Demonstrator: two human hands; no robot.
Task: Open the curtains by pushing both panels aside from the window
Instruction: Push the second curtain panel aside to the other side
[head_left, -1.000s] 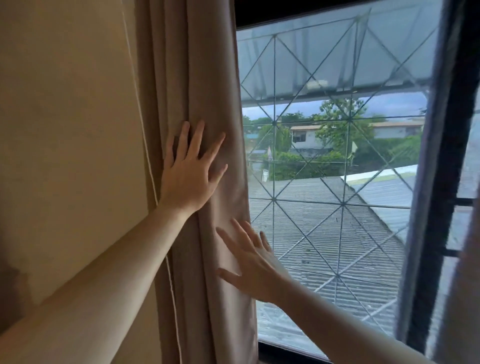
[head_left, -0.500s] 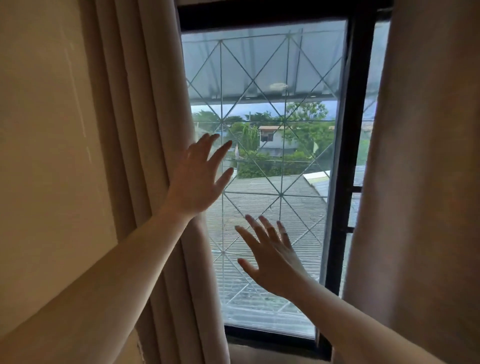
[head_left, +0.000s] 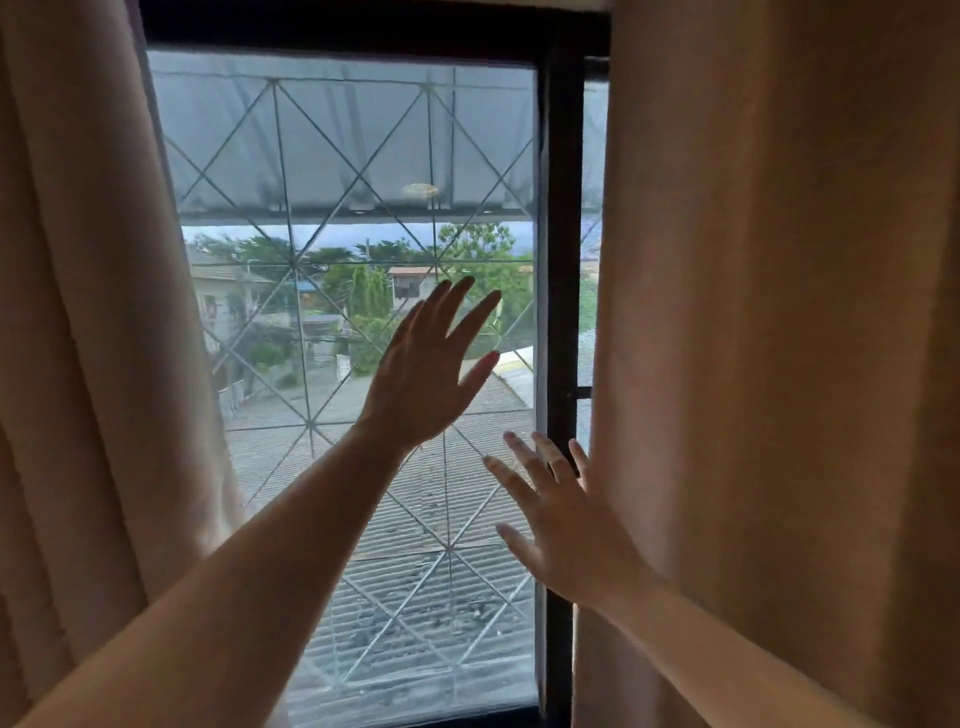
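Observation:
The left curtain panel (head_left: 98, 338), beige and gathered in folds, hangs at the left edge of the window (head_left: 322, 156). The right curtain panel (head_left: 769, 338) still covers the window's right part beyond the black frame bar (head_left: 563, 234). My left hand (head_left: 431, 374) is raised in front of the glass with fingers spread, touching nothing. My right hand (head_left: 566, 525) is lower, fingers spread, its little-finger side at the inner edge of the right panel; whether it touches the cloth I cannot tell.
A metal grille of diagonal bars sits behind the glass. Outside are corrugated roofs, houses and trees. The black window sill (head_left: 415, 719) runs along the bottom.
Both hands left the left panel and swung right across the window. The view turned right, bringing the right panel into sight. My right hand has reached that panel's edge.

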